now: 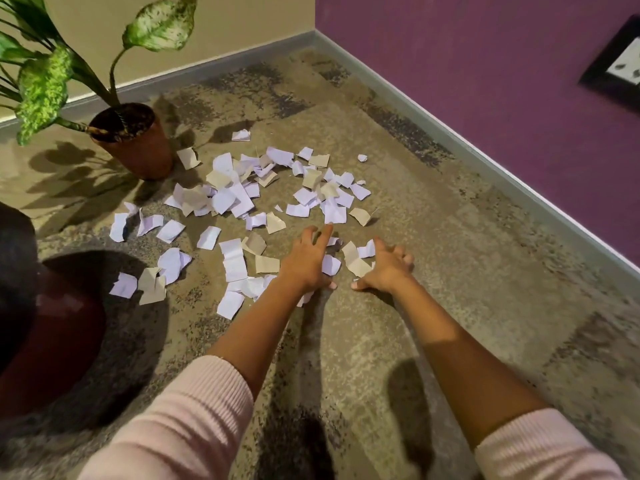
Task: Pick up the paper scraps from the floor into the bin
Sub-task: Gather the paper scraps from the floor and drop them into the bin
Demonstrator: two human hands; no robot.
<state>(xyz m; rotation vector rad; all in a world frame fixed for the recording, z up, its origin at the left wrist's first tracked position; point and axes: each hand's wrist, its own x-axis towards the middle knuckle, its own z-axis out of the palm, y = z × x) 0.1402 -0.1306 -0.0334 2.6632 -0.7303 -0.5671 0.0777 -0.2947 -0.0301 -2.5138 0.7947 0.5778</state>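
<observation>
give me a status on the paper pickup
Both down: left hand spread on scraps, right hand curled over some, grip unclear. Most scraps on floor. Plant pot beside the pile.

On the left, plant pot [138, 147] and bin [62, 334] obstruct; floor [450, 271] rightward open.

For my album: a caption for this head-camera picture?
Left hand and right hand gather torn paper scraps on the floor near a potted plant.

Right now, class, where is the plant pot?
In the head view the plant pot stands upper left on the floor, near the beige wall, with the scraps spread just to its right.
</observation>
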